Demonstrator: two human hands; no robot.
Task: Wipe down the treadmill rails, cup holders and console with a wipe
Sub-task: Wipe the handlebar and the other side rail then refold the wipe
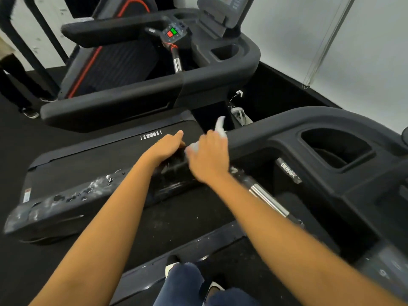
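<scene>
A black treadmill rail (72,202) runs from the lower left toward the centre, streaked with white foam or residue. My left hand (164,149) rests on top of the rail with its fingers curled over the far side. Just to its right, my right hand (208,156) grips a white wipe (220,127), whose end sticks up above the fingers, and presses it on the rail. The rail curves right into the console housing with a deep cup holder (335,149). A chrome pulse grip (268,198) slants below my right forearm.
A second treadmill stands behind, with its own rail (114,100), cup holder (225,53), red and green buttons (172,33) and console screen (220,9). The black belt (106,155) lies beyond the near rail. A person's legs (19,85) stand at far left. My shoes (172,265) are below.
</scene>
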